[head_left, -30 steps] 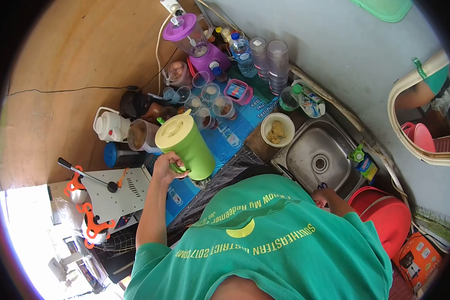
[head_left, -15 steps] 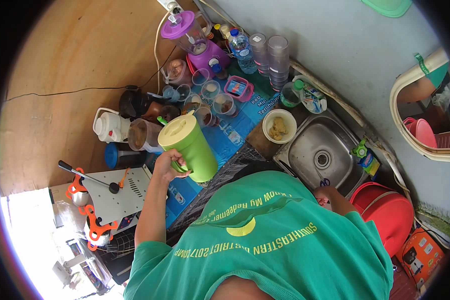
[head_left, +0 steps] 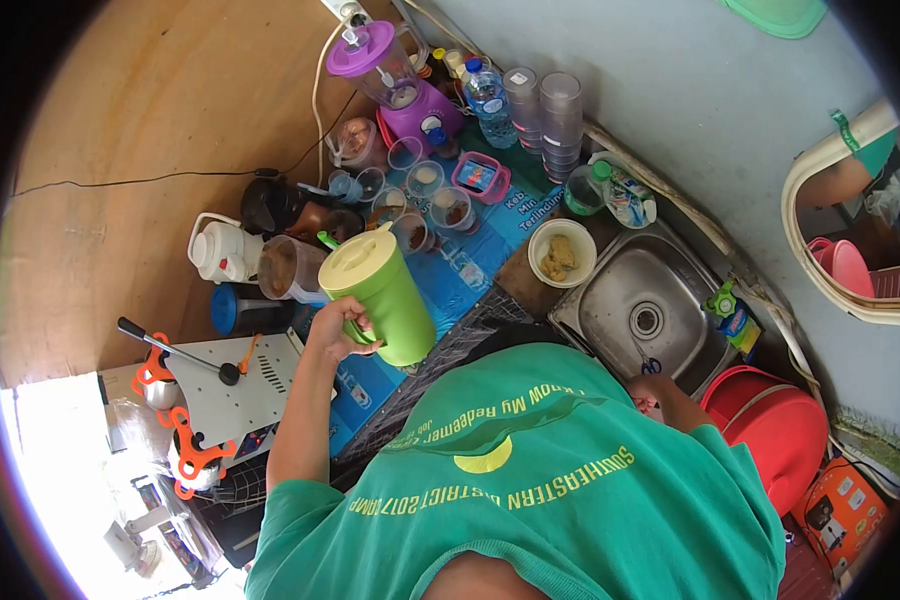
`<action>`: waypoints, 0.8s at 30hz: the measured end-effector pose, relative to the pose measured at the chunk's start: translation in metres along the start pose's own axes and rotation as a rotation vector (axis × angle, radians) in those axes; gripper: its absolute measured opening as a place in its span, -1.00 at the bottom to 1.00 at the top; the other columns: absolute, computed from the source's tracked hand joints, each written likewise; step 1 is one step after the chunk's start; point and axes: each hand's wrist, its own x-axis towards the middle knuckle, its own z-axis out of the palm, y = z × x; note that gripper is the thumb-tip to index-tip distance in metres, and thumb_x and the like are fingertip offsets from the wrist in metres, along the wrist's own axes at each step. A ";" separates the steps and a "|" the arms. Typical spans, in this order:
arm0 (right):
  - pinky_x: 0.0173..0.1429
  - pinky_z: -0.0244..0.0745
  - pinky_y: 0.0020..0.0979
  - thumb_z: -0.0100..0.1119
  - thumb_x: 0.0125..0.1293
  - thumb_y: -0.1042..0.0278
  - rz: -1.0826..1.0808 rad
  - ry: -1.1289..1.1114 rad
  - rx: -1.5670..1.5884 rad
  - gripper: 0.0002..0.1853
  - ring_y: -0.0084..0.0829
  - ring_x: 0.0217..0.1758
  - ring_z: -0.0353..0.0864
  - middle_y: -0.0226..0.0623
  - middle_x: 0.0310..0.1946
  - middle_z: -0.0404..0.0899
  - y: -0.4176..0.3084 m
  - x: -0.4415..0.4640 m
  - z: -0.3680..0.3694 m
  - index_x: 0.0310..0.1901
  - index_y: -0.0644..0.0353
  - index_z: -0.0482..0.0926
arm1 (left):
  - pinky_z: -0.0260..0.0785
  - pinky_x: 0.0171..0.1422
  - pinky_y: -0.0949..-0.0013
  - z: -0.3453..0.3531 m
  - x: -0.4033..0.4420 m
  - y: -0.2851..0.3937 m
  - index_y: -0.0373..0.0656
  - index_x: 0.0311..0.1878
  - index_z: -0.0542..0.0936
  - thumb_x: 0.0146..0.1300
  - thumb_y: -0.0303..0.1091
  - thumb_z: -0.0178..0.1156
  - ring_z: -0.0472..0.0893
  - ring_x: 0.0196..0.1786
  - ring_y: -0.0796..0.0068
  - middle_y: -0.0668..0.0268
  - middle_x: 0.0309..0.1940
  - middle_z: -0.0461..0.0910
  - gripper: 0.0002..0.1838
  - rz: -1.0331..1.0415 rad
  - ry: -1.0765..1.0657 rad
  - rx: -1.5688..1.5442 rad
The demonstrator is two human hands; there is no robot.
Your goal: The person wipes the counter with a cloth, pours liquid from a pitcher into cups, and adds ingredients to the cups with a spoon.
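My left hand [head_left: 342,330] is wrapped round the handle of a green plastic pitcher [head_left: 395,310] with a cream lid. The pitcher is over the front edge of the blue-covered counter; I cannot tell whether its base touches it. My right hand [head_left: 650,392] is low at the sink's near edge, fingers curled and partly hidden by the shirt; what they hold, if anything, does not show. Just above it, scissors with dark purple handles [head_left: 651,366] lie in the metal sink [head_left: 610,305]. A white bowl [head_left: 587,270] of yellowish-brown lumps stands beside the sink.
Behind the pitcher stand several plastic cups [head_left: 453,210], a pink container [head_left: 482,177], a purple blender [head_left: 420,110], a water bottle [head_left: 490,105] and stacked cups [head_left: 560,125]. A cup-sealing machine [head_left: 240,385] is at left; a red tub [head_left: 770,430] is at right.
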 end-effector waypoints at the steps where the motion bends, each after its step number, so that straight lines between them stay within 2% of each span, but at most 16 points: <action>1: -0.19 0.59 -0.04 0.00 0.38 0.14 0.000 0.000 0.000 -0.65 -0.49 -0.67 0.24 -0.52 -0.76 0.15 0.000 0.001 0.000 -0.60 -0.03 0.36 | 0.45 -0.06 -0.15 0.000 0.000 0.000 -0.08 -0.53 0.44 0.11 -0.38 0.13 0.41 -0.45 0.48 0.37 -0.60 0.36 -0.87 0.000 0.000 0.000; 7: -0.13 0.60 -0.07 0.00 0.39 0.11 -0.007 0.003 0.003 -0.67 -0.49 -0.63 0.28 -0.51 -0.72 0.21 0.000 -0.002 0.001 -0.55 -0.02 0.38 | 0.45 -0.06 -0.16 0.003 -0.003 0.003 -0.07 -0.55 0.42 0.10 -0.38 0.13 0.42 -0.45 0.48 0.37 -0.59 0.36 -0.86 0.009 0.030 0.008; 12: -0.17 0.60 -0.08 0.06 0.37 0.10 -0.034 -0.062 0.030 -0.73 -0.49 -0.58 0.34 -0.52 -0.63 0.28 -0.003 -0.008 0.000 -0.45 -0.01 0.41 | 0.45 -0.07 -0.16 -0.003 0.004 0.000 -0.07 -0.53 0.43 0.11 -0.38 0.13 0.43 -0.44 0.48 0.36 -0.59 0.38 -0.87 -0.003 0.020 0.010; 19: -0.20 0.61 -0.08 0.09 0.36 0.09 -0.019 -0.002 0.060 -0.75 -0.50 -0.61 0.34 -0.51 -0.62 0.28 0.007 0.014 -0.004 -0.40 0.02 0.44 | 0.47 -0.10 -0.13 -0.010 0.006 -0.010 -0.10 -0.52 0.43 0.10 -0.39 0.12 0.43 -0.46 0.45 0.35 -0.59 0.39 -0.88 0.011 -0.026 0.003; 22: -0.19 0.63 -0.09 0.11 0.36 0.08 0.017 0.035 0.070 -0.75 -0.51 -0.62 0.33 -0.51 -0.62 0.28 0.004 0.006 -0.002 -0.38 0.03 0.44 | 0.50 -0.13 -0.06 -0.019 0.008 -0.030 -0.14 -0.49 0.45 0.10 -0.40 0.12 0.45 -0.44 0.43 0.33 -0.58 0.40 -0.90 0.086 -0.035 -0.028; 24: -0.17 0.65 -0.10 0.12 0.36 0.07 -0.012 0.051 0.062 -0.74 -0.51 -0.62 0.32 -0.51 -0.62 0.27 0.004 0.001 -0.001 -0.38 0.04 0.45 | 0.52 -0.15 0.01 -0.017 0.004 -0.042 -0.19 -0.46 0.47 0.09 -0.42 0.10 0.48 -0.42 0.41 0.30 -0.56 0.42 -0.93 0.237 -0.010 0.055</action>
